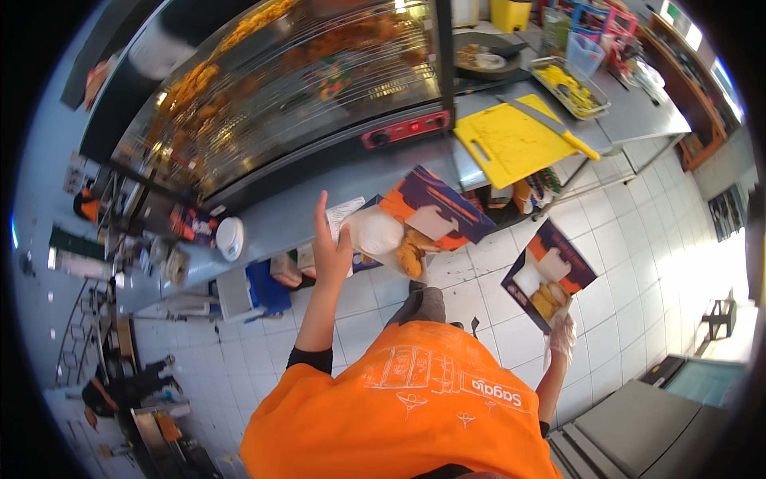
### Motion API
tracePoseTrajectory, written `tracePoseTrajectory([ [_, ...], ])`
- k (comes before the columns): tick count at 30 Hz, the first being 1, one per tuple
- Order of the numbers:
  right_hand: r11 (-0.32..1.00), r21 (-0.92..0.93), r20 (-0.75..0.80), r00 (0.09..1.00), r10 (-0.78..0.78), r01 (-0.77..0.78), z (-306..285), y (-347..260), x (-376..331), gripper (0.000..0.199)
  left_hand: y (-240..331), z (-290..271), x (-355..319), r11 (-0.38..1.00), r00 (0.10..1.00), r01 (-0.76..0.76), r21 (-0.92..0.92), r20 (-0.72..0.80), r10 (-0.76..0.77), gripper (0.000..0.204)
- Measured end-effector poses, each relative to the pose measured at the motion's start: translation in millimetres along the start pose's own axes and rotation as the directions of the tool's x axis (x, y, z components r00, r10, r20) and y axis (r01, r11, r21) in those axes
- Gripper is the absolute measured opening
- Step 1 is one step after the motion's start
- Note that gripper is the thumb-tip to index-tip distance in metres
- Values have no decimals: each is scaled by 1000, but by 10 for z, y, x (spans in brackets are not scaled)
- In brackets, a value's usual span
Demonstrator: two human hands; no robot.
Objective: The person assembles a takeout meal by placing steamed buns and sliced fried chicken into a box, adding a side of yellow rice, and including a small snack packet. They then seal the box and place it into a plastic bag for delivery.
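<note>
My left hand (331,254) is raised bare over the counter edge, fingers apart and holding nothing. Just right of it sits an open cardboard meal box (455,206), purple and orange, with a white rice mound (378,232) and a piece of fried chicken (410,257) inside. Out to the right, my right hand (562,338) wears a clear glove and grips the lower edge of a second open meal box (571,266). Fried chicken pieces (549,298) and something white, probably rice, lie in that one. It hangs above the floor.
A heated glass display cabinet (405,128) of fried food stands behind the counter. At right are a yellow cutting board (511,142) with a knife (550,123) and a metal tray (602,112). A white round scale (230,239) sits left. Another person (128,391) is far left.
</note>
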State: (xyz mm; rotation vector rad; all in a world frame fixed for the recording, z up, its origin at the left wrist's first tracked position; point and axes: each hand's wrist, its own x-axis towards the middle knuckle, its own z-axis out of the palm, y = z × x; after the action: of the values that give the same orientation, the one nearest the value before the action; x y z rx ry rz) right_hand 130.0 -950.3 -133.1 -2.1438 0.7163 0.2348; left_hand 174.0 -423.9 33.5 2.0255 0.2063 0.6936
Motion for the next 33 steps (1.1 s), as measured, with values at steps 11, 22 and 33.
tracePoseTrajectory([
  [11,919,391,20,999,50,-54,-352,301,739,42,904,2095,863,967,945,21,-253,321,63,66],
  [22,858,513,-224,970,90,39,-1708,-513,2345,32,1137,4938,2274,851,861,185,-491,499,100,44],
  [33,878,464,-232,941,247,-117,-2538,-620,3510,34,1525,7312,3038,697,638,597,-397,762,-113,40],
])
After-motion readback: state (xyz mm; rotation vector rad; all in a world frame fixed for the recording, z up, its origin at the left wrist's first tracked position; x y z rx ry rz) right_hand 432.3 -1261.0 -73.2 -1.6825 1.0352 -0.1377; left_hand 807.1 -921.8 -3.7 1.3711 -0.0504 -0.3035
